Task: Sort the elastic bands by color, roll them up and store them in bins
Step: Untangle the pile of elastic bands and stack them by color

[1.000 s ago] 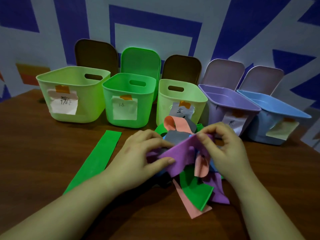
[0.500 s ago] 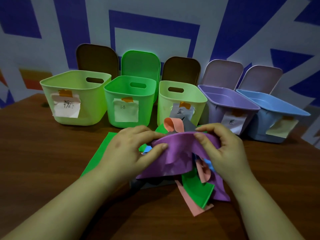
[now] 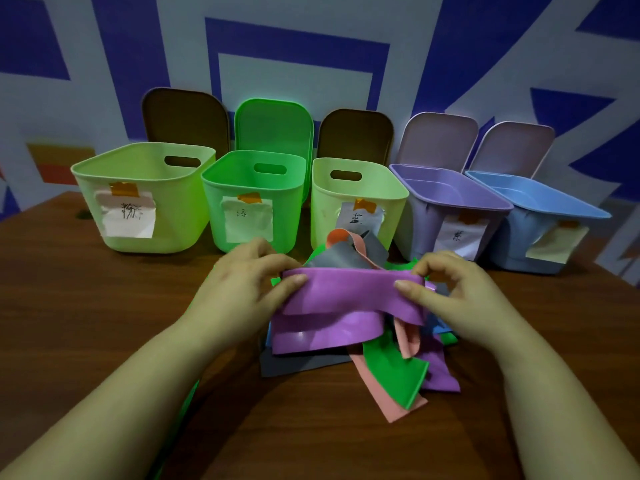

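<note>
Early stage, sorting barely begun by the look of it. Nearest, a mixed pile of bands [image 3: 391,372] lies on the wooden table [image 3: 86,306]: pink, green, purple, grey and a bit of blue, all overlapping and unrolled. Over the pile, the left hand [image 3: 242,289] and right hand [image 3: 453,289] pinch the two ends of a purple band [image 3: 346,296], thumb on the near face and fingers curled behind, holding it stretched flat between them just above the heap; its lower fold hangs onto the pile. A green strip [image 3: 183,407] peeks out under the left forearm, apparently set apart from the rest. Behind the pile stand five open bins in a row, each with a paper label: light green bin [image 3: 166,216], green bin [image 3: 287,209], pale green bin [image 3: 325,209], purple bin [image 3: 422,216], blue bin [image 3: 519,244]. What shows of the bin insides looks empty, though the floors are mostly hidden. Lids lean on the wall behind. Judgement: nothing rolled or stored yet; the purple one needs rolling, then goes in the purple bin, and the whole pile is left.
</note>
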The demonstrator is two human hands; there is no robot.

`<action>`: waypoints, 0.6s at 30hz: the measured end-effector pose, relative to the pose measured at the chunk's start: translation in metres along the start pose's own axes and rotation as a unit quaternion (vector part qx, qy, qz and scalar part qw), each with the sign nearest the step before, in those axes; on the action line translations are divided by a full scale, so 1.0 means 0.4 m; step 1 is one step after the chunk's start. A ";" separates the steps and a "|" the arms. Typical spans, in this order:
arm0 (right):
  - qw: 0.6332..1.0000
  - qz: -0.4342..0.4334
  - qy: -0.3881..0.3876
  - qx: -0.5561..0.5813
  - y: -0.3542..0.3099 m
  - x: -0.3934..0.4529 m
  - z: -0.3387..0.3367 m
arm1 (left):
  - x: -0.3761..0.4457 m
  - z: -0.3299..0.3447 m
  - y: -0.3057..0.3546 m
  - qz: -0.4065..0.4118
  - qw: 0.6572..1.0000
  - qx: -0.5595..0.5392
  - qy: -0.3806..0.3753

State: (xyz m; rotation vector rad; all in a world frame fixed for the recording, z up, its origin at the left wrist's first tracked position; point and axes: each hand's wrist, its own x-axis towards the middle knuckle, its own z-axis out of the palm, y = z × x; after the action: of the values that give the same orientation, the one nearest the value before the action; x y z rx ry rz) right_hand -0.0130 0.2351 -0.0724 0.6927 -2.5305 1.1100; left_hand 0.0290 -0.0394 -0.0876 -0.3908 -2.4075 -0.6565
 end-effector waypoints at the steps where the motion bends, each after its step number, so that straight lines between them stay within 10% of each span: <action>1: 0.999 -0.006 0.008 0.035 -0.001 0.001 0.004 | 0.002 -0.002 -0.004 -0.006 1.000 0.007 0.012; 10: 0.988 -0.085 0.101 0.077 -0.044 -0.006 0.030 | 0.006 -0.021 -0.006 0.062 0.998 -0.030 -0.011; 18: 0.985 -0.061 0.115 -0.114 -0.039 -0.009 0.017 | 0.007 -0.051 0.038 0.153 0.986 0.030 0.053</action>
State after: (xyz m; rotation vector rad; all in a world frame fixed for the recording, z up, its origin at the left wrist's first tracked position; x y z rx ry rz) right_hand -0.0023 0.2218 -0.0691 0.6109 -2.3351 0.7946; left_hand 0.0430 -0.0374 -0.0664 -0.6664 -2.1975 -0.4535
